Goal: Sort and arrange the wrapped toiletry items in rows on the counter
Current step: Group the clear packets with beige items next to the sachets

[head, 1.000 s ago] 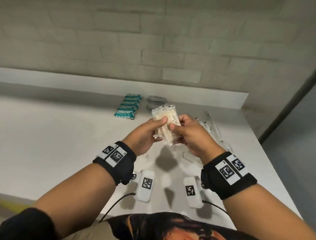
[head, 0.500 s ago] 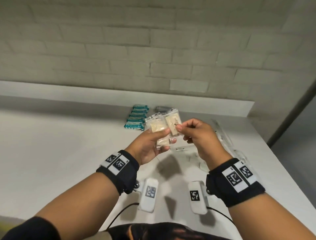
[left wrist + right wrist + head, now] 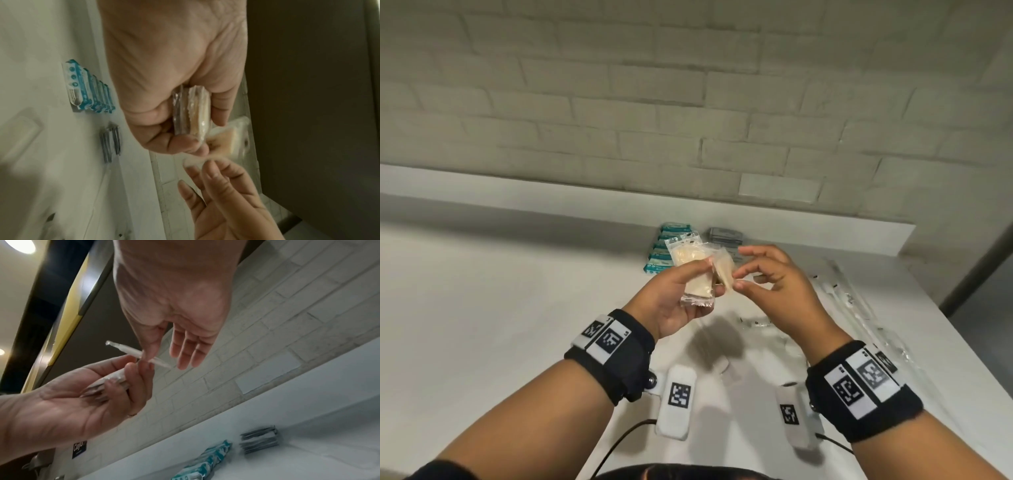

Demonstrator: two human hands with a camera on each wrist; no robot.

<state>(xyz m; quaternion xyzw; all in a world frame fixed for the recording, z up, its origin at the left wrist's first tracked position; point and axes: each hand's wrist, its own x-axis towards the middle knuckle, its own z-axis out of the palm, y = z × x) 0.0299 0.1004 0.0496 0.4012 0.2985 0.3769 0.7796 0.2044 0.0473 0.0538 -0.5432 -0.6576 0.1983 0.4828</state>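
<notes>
My left hand (image 3: pixel 710 278) grips a small stack of clear-wrapped beige packets (image 3: pixel 688 257) above the counter, thumb on top and fingers underneath. In the left wrist view the stack (image 3: pixel 191 113) shows edge-on between thumb and fingers. One packet (image 3: pixel 724 271) sticks out tilted on the stack's right side. My right hand (image 3: pixel 742 269) hovers right beside it with fingers loosely spread; in the right wrist view its thumb touches that packet's edge (image 3: pixel 131 351). A row of teal wrapped packets (image 3: pixel 666 251) lies near the wall, with a grey wrapped pile (image 3: pixel 724 236) to its right.
Long clear-wrapped items (image 3: pixel 854 303) lie along the right side of the white counter (image 3: pixel 517 308), close to its right edge. Two white tagged boxes (image 3: pixel 677 397) with cables sit near the front edge. A brick wall and a raised ledge bound the back.
A second ago both hands held the stack together. Then my right hand pinched one packet beside it. Now that packet leans against the stack and my right fingers have loosened.
</notes>
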